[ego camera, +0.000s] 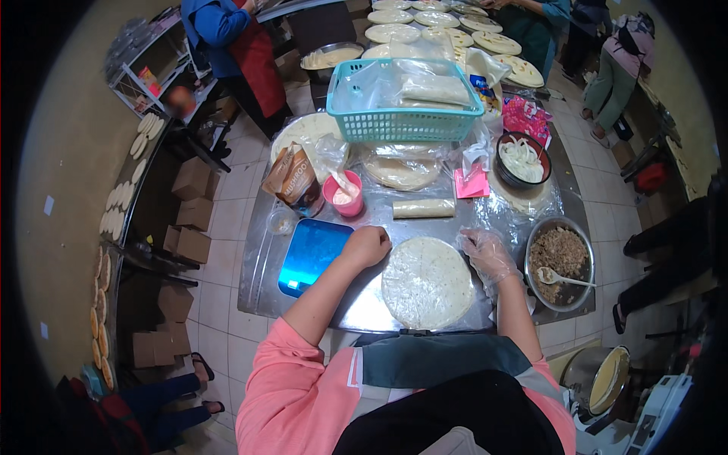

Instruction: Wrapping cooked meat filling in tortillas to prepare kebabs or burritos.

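A round flatbread (427,283) lies flat on the metal table before me. My left hand (367,246), bare and loosely curled, rests at its upper left edge, beside a blue kitchen scale (313,256); whether it holds anything is hidden. At the flatbread's upper right is my right hand (488,254) in a clear plastic glove, fingers bent; I cannot tell if it grips anything. Beyond both hands lies a rolled flatbread (424,209). A steel bowl of cooked minced filling (558,256) with a light spoon (571,280) stands at the right. A pink cup of creamy sauce (343,193) stands behind the scale.
A turquoise basket (405,122) of wrapped rolls stands across the table's back. Nearby are a bowl of sliced onion (522,160), a brown pouch (293,181) and pink paper squares (472,183). Other people stand around the room. Cardboard boxes (193,179) sit on the floor at left.
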The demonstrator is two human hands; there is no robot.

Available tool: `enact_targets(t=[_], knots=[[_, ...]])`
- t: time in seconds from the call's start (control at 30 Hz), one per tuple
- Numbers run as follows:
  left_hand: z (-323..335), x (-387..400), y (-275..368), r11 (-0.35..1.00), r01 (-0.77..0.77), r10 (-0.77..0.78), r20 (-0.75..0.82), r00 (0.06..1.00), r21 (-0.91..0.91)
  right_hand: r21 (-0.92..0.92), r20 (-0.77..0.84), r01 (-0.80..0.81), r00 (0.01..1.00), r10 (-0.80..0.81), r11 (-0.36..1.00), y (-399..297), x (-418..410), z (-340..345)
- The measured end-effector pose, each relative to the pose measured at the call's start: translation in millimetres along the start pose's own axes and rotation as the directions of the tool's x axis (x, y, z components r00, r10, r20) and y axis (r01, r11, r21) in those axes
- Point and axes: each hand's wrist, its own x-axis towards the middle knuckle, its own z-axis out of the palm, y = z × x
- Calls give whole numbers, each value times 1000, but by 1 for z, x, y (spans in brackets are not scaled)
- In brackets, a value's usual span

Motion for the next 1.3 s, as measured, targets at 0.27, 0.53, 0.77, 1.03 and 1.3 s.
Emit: enact_targets(t=[0.27, 0.53, 0.77, 1.03, 1.3], knots=[[20, -10, 10, 985, 44, -41, 24, 999, -169, 185, 74, -83, 995, 70, 979, 7, 1, 16], [36, -1, 5, 986, -15, -12, -162, 987, -163, 350, 122, -242, 970, 212, 905, -1, 7, 16], [34, 10, 16, 989, -23, 16, -51, 999, -147, 14, 221, -166, 962, 159, 986, 9, 3, 23], [26, 0, 12, 917, 26, -34, -14, 999, -397, 547, 321, -324, 933, 164, 772, -8, -17, 5], [13, -12, 1, 626, 217, -8, 272, 962, -749, 811, 367, -382, 922, 122, 443, -12, -27, 2]])
